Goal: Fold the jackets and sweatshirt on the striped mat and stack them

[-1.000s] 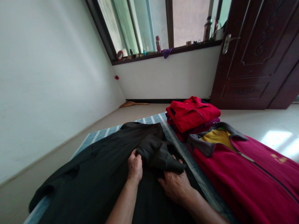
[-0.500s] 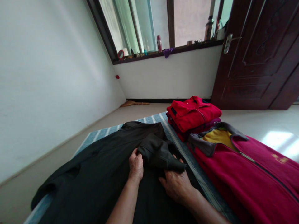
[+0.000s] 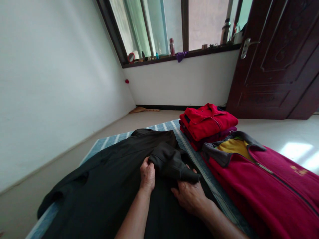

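Note:
A black long-sleeved jacket (image 3: 107, 186) lies spread over the striped cloth. One of its sleeves (image 3: 169, 162) is folded inward across the body of the garment. My left hand (image 3: 147, 174) is closed, pinching the edge of this folded sleeve between thumb and fingers. Lower right of it, my right hand (image 3: 190, 196) rests on the jacket with the thumb stretched apart. The sleeve's cuff end covers part of its fingers, and a few fingertips show past the cloth.
A blue-and-white striped cloth (image 3: 112, 142) lies underneath. To the right are a stack of folded red clothes (image 3: 209, 121) and a crimson jacket (image 3: 269, 186) with a grey collar. Beyond stand a windowsill (image 3: 154, 61) with small items and a dark red door (image 3: 276, 66).
The whole view has shifted slightly. Both hands keep their places on the black jacket, and the folded sleeve looks almost the same.

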The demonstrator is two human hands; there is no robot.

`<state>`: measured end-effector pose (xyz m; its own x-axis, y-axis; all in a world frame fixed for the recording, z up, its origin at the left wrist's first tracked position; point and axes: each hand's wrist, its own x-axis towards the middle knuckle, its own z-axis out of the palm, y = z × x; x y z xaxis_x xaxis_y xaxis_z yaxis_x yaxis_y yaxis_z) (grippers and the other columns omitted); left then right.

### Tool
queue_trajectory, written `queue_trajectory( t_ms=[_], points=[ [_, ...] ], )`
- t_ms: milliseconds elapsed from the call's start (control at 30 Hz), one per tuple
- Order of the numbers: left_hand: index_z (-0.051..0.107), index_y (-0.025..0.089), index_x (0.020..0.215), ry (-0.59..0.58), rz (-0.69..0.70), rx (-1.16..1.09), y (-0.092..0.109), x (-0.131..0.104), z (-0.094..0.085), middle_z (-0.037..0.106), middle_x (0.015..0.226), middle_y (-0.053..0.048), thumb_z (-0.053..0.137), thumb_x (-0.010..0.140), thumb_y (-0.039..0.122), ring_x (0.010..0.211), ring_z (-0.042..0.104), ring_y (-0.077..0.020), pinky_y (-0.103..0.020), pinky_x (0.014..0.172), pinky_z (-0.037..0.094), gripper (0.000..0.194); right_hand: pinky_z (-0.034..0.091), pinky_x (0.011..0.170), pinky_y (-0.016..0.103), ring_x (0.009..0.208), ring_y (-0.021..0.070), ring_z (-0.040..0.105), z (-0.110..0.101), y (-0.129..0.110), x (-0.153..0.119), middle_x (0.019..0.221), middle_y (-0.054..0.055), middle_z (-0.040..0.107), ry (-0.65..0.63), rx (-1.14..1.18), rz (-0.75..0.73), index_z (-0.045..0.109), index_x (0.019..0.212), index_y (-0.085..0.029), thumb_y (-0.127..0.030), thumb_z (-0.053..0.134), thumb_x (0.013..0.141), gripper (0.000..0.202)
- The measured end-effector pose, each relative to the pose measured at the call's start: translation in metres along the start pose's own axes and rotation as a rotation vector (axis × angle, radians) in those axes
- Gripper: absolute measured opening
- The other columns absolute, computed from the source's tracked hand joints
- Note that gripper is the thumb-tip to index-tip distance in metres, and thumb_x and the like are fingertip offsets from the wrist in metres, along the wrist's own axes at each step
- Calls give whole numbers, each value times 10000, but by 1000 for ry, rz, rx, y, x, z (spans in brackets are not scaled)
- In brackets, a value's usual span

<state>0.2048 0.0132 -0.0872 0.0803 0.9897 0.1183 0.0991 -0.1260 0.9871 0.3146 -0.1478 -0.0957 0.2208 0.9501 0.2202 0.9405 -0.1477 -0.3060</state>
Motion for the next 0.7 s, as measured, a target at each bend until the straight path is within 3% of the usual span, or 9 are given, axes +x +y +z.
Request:
queue_trajectory(
  t_ms=[467, 600, 700],
  points=[
    [672, 145, 908, 75, 42, 116, 8, -3, 4, 690, 807, -77, 520, 672, 243, 780, 634, -226, -323, 738, 498, 297, 156, 1118, 560, 1376, 383, 245, -6, 0, 0, 1477, 179, 343, -44, 15, 12, 387, 1437, -125, -511, 477, 896, 671],
    [602, 128, 1155, 122, 91, 167, 3, -1, 8, 671, 1037, -126, 515, 655, 162, 962, 630, -266, -379, 879, 485, 509, 172, 1109, 567, 1367, 376, 268, -12, 0, 3, 1483, 170, 338, -43, 17, 8, 400, 1428, -147, -501, 496, 885, 656],
    [491, 142, 1320, 116, 149, 205, 2, -2, 11, 586, 1253, -133, 504, 609, 85, 1155, 551, -284, -396, 1008, 414, 714, 208, 1095, 567, 1346, 369, 312, -16, -1, 4, 1476, 163, 353, -58, 30, 23, 389, 1432, -167, -495, 492, 890, 642]
  ],
)
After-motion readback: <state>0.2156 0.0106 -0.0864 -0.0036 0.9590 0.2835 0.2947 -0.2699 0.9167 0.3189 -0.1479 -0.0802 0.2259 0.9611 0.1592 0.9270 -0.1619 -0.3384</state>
